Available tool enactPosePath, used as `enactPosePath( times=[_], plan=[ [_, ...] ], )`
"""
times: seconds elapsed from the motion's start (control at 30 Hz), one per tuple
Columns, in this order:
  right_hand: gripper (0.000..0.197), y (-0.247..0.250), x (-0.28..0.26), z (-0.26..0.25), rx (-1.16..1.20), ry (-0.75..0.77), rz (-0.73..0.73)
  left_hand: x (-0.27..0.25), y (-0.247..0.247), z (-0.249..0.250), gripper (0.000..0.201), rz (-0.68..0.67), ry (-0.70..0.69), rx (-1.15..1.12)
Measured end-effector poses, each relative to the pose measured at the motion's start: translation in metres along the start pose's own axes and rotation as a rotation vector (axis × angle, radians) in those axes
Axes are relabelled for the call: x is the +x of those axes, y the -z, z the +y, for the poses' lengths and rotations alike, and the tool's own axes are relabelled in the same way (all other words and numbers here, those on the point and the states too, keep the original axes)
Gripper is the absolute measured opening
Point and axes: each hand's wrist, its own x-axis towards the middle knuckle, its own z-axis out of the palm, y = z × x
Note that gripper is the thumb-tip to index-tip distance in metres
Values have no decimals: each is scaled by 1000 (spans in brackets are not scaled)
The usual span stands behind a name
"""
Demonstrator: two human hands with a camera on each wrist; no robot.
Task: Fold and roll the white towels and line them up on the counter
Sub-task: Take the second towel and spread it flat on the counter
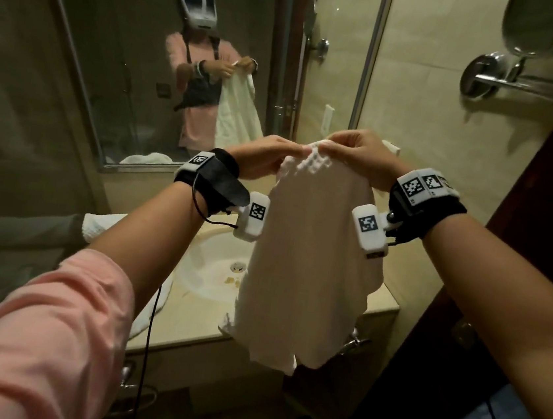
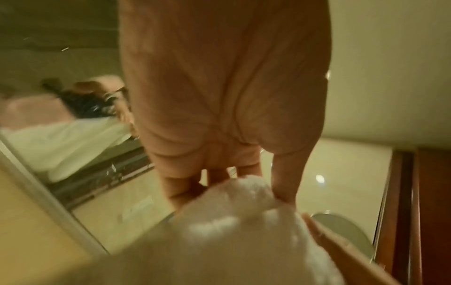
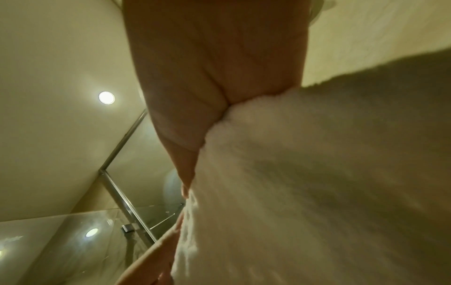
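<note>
While one roll (image 1: 102, 228) lies at the counter's (image 1: 383, 304) left edge, I pinch a towel (image 1: 310, 265) unfolded in both hands: left hand (image 1: 262, 156), right hand (image 1: 360, 157)

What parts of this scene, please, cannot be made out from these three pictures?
- Sink faucet: head view, hidden behind the hanging white towel over the sink.
- Left hand fingertips: left wrist view, buried in blurred towel.
- Right hand fingers: right wrist view, towel covers them.
- Rolled towel on the counter: head view, left forearm hides most of it.
- Towels beside the sink: count unclear, cut off by the arm.
</note>
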Motion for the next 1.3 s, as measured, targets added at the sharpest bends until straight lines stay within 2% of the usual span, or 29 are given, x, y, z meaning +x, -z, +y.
enactPosePath(
  times=[0.07, 0.13, 0.2, 0.27, 0.37, 0.47, 0.57, 0.7, 0.8, 0.87, 0.97, 1.07, 1.17, 1.23, 1.3],
  plan=[
    [15, 2, -1, 8, -26, -33, -16, 6, 3, -6, 36, 64, -23, 158],
    [18, 3, -1, 18, -22, -89, -8, 11, 2, -12, 37, 89, -63, 181],
    [37, 6, -4, 28, -29, -167, -17, 14, -3, -15, 32, 80, -76, 131],
    [49, 11, -10, 37, -97, -267, -124, 18, -8, -18, 25, 52, -78, 91],
    [31, 19, -26, 59, -284, -451, -287, 23, -8, -20, 24, 128, -106, 48],
    [29, 25, -41, 88, -191, -548, -265, 24, 1, -19, 21, 175, -126, -60],
    [27, 31, -49, 106, -52, -540, -108, 26, 4, -19, 25, 104, -101, -113],
    [27, 38, -51, 111, 271, -513, 171, 29, -4, -14, 38, -2, -66, -174],
    [12, 48, -49, 104, 481, -457, 378, 31, -16, -3, 27, -84, -34, -144],
    [9, 55, -49, 95, 539, -389, 468, 31, -25, 5, 26, -130, -19, -33],
    [6, 70, -49, 89, 461, -324, 573, 31, -32, 11, 36, -151, 14, 161],
    [16, 83, -51, 84, 290, -279, 650, 31, -32, 5, 40, -129, 41, 266],
    [23, 84, -49, 73, 179, -217, 637, 29, -37, -4, 46, -175, 75, 362],
    [23, 78, -45, 61, 135, -178, 600, 29, -44, -8, 52, -265, 129, 393],
    [22, 71, -40, 48, 119, -141, 551, 31, -55, -10, 48, -341, 169, 402]
  ],
)
